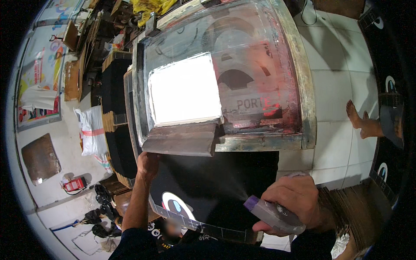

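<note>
My left hand [148,165] is closed at the near left corner of a wooden-edged screen printing frame [308,82], its fingers partly hidden beneath the edge. A dark brown squeegee [180,141] lies across the frame's near edge, right by that hand. Below, a black fabric panel [216,173] shows a white, blue-eyed print [178,206] at its near left. My right hand [299,199] wraps round a translucent spray bottle [277,218] with a purple nozzle. A faint mist leaves the nozzle over the black fabric. The mesh carries a bright white rectangle [186,91] and red-stained stencil shapes.
Dark fabric panels [117,86] line a long board on the left, with a white sack [91,132] beyond. At right, a person's bare foot [355,116] stands near another row of black panels. A brown stack of sheets [359,208] sits beside my right forearm.
</note>
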`<state>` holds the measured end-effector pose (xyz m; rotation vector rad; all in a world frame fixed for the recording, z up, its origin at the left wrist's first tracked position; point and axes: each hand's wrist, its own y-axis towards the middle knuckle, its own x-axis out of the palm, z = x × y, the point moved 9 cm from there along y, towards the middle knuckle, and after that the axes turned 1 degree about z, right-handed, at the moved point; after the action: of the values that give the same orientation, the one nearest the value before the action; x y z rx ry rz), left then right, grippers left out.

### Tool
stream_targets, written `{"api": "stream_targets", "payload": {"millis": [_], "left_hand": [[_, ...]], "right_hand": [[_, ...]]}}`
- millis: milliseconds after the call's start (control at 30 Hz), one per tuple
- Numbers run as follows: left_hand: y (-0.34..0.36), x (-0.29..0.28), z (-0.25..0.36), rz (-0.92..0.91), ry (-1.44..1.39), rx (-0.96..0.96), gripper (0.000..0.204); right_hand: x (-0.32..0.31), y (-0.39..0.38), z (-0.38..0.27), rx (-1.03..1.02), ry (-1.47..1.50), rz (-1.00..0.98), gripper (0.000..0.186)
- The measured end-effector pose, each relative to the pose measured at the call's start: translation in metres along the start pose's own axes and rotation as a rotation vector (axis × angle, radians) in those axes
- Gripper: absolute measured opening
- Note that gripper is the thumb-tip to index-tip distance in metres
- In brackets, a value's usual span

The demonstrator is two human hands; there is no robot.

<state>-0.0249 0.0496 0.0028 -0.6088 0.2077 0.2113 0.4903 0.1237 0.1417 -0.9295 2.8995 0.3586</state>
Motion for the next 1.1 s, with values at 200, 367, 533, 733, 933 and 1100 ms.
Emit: {"api": "stream_targets", "payload": {"millis": [200,367,533,733,933,1100], "left_hand": [[0.005,-0.042,-0.020,0.207,-0.123,-0.068,0.034],[0.009,-0.050,-0.014,0.181,-0.328,-0.109,0.043],[0.008,-0.035,0.005,0.148,-0.194,-0.060,0.048],[-0.003,-0.023,0.015,0.310,-0.196,-0.092,0.058],[-0.013,-0.026,0.018,0.387,-0.012,-0.200,0.029],[-0.014,-0.027,0.019,0.335,0.107,-0.210,0.028]], "right_hand": [[-0.054,-0.085,0.063,0.219,0.389,0.442,0.043],[-0.064,-0.179,0.200,0.386,-0.037,0.970,0.031],[0.007,-0.164,0.391,0.588,-0.215,0.889,0.038],[0.134,-0.078,0.522,0.455,-0.239,0.560,0.040],[0.160,-0.044,0.520,0.439,-0.366,0.615,0.047],[0.143,0.006,0.540,0.257,-0.387,0.679,0.038]]}}
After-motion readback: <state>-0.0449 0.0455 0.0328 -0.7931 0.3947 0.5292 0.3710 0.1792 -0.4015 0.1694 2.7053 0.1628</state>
